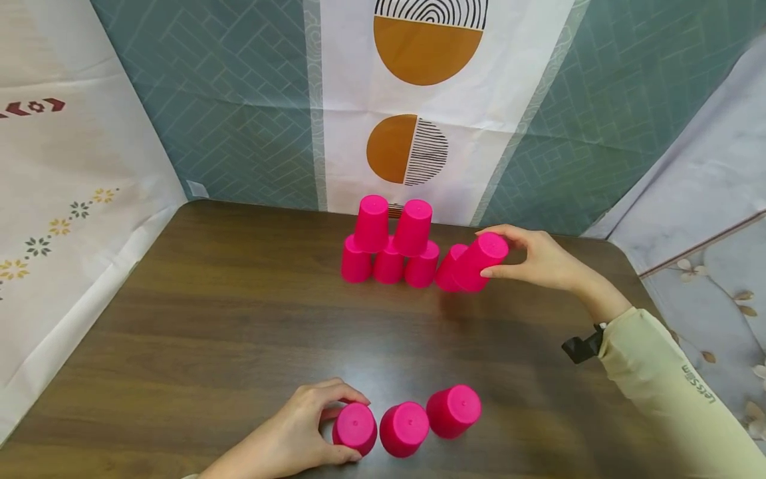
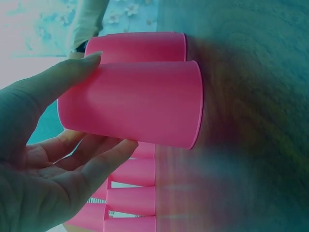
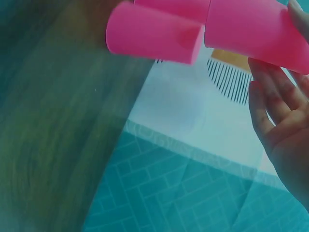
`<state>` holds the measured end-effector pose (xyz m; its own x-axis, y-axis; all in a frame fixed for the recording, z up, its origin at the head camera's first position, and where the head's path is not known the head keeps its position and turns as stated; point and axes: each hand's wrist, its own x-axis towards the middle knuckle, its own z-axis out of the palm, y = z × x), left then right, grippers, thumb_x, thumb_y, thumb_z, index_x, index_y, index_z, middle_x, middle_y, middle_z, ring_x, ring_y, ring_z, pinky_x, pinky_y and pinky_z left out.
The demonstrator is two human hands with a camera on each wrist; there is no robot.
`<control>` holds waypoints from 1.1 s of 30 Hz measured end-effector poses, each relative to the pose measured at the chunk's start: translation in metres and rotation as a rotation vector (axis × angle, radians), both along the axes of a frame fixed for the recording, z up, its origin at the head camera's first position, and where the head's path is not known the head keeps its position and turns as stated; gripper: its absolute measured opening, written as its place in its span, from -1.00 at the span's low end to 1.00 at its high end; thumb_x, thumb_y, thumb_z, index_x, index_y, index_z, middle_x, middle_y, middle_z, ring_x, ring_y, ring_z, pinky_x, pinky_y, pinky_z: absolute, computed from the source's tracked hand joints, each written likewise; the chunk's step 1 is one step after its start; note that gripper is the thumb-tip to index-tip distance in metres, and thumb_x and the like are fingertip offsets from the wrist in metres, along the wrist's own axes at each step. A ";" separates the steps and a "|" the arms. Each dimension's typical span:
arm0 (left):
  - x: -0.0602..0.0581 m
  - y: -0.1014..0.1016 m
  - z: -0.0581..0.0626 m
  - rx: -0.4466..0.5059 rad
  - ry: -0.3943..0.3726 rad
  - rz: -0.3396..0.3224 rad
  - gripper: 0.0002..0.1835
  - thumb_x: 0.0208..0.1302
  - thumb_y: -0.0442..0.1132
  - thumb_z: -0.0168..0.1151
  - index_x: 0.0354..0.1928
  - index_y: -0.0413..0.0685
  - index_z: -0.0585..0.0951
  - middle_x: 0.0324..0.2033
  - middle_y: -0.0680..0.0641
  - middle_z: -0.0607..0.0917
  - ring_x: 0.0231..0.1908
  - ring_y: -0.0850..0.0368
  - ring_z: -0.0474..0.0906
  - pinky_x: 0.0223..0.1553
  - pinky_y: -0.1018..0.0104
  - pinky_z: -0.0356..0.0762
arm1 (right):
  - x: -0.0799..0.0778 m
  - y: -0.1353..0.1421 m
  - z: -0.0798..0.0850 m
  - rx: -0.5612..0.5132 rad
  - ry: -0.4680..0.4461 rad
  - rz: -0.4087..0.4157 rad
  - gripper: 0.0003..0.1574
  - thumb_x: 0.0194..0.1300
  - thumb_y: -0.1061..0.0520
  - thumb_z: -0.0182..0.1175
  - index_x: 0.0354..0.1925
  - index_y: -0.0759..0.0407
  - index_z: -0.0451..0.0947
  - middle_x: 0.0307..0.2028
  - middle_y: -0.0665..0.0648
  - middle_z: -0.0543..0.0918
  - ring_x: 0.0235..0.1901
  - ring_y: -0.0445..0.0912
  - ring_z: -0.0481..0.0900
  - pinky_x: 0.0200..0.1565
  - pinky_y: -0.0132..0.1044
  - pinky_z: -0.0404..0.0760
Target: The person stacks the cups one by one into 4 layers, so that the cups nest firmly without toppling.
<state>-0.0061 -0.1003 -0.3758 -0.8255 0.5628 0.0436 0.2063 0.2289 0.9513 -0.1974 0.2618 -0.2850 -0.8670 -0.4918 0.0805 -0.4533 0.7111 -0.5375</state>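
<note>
Right grip (image 1: 538,259) held a pink cup (image 1: 481,259), thumb and fingers around it, upside down, raised just beside the right end of the stack (image 1: 411,234). Stack had four inverted cups below, two above. Left grip (image 1: 299,426) held a nearer cup (image 1: 355,429); two loose cups (image 1: 405,430) stood just right of it. Brown worktop (image 1: 239,352) underneath, patterned cloth (image 1: 251,113) behind.
</note>
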 end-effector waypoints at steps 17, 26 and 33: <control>-0.004 0.001 0.001 0.007 -0.026 -0.015 -0.55 -0.10 -0.28 0.49 -0.09 0.05 0.58 -0.20 0.12 0.60 -0.22 0.31 0.60 -0.11 0.42 0.57 | -0.058 -0.016 0.014 -0.028 -0.056 -0.073 -0.20 0.00 -0.06 0.43 0.19 0.06 0.39 -0.12 0.11 0.64 -0.11 0.00 0.62 0.03 -0.02 0.49; -0.006 -0.001 0.001 -0.025 -0.028 -0.006 -0.52 -0.14 -0.27 0.52 -0.08 0.01 0.59 -0.21 0.15 0.61 -0.17 0.28 0.55 -0.09 0.46 0.54 | -0.065 -0.035 0.005 0.011 -0.090 -0.026 -0.20 -0.03 -0.14 0.42 0.17 -0.02 0.40 -0.14 0.00 0.61 -0.14 -0.09 0.59 0.02 -0.08 0.51; -0.006 -0.002 0.002 -0.017 -0.013 -0.010 -0.52 -0.14 -0.25 0.53 -0.09 -0.04 0.60 -0.20 0.13 0.62 -0.17 0.29 0.55 -0.09 0.47 0.54 | -0.065 -0.041 -0.001 0.014 -0.108 -0.013 -0.24 -0.01 -0.09 0.42 0.16 0.02 0.42 -0.15 0.06 0.63 -0.13 -0.04 0.60 0.04 -0.01 0.49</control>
<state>-0.0116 -0.1022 -0.3741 -0.8201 0.5718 0.0232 0.1963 0.2431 0.9499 -0.2625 0.2212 -0.2858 -0.8765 -0.4810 -0.0212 -0.3838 0.7245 -0.5725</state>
